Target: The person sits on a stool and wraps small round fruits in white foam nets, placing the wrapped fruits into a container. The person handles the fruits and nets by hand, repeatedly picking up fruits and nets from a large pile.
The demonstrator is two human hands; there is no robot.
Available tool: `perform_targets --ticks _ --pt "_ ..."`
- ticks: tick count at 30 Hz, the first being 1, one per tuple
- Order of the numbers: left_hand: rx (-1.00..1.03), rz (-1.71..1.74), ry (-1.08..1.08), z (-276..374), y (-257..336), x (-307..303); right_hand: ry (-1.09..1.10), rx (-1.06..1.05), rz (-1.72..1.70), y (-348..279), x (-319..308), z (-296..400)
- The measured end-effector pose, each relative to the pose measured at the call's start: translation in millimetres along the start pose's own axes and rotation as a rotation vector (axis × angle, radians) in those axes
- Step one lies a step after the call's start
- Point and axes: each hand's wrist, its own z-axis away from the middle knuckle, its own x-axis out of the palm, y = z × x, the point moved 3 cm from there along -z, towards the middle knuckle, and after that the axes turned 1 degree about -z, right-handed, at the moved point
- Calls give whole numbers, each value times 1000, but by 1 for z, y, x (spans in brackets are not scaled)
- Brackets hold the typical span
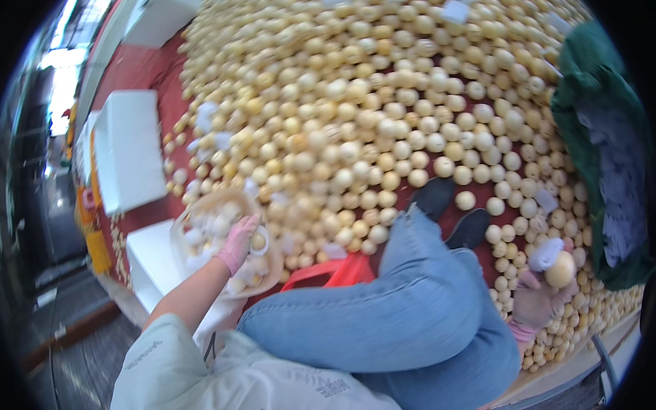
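My left hand (242, 243), in a pink glove, reaches into a pale plastic basin (276, 261). Its fingers are at a cream ball (258, 241) with a white ring around it; whether they grip it is hard to tell. More pale balls and white pieces lie in the basin. On the right, my right hand (542, 300), in a dirty pinkish glove, is turned up and holds a larger cream ball (560, 270). A white bundle (545, 255) sits against that ball, at the fingers.
A thick spread of cream balls (330, 123) covers the red floor around my legs. White foam boxes (134, 152) stand at the left. A green sack (580, 131) with whitish pieces lies at the right. A red plastic object (336, 272) is beside my knee.
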Motion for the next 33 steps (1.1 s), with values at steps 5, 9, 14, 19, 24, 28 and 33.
perform_targets --ticks 5,9,14,19,24,28,33 --pt "-78 -33 416 26 -109 -151 11 -180 181 -45 51 54" --pt "-59 -193 775 26 -130 -180 -139 -158 267 -45 111 89" --pt "442 113 185 65 -13 -77 -274 -14 328 29 204 116" --pt "931 556 -1015 209 115 37 -304 68 566 150 274 143" --pt "623 892 -1287 253 118 27 -313 246 779 176 312 163" --pt "1074 550 -624 242 108 4 -329 55 1043 184 303 154" --pt "1459 236 -88 254 99 -5 -476 -514 1499 217 286 143"
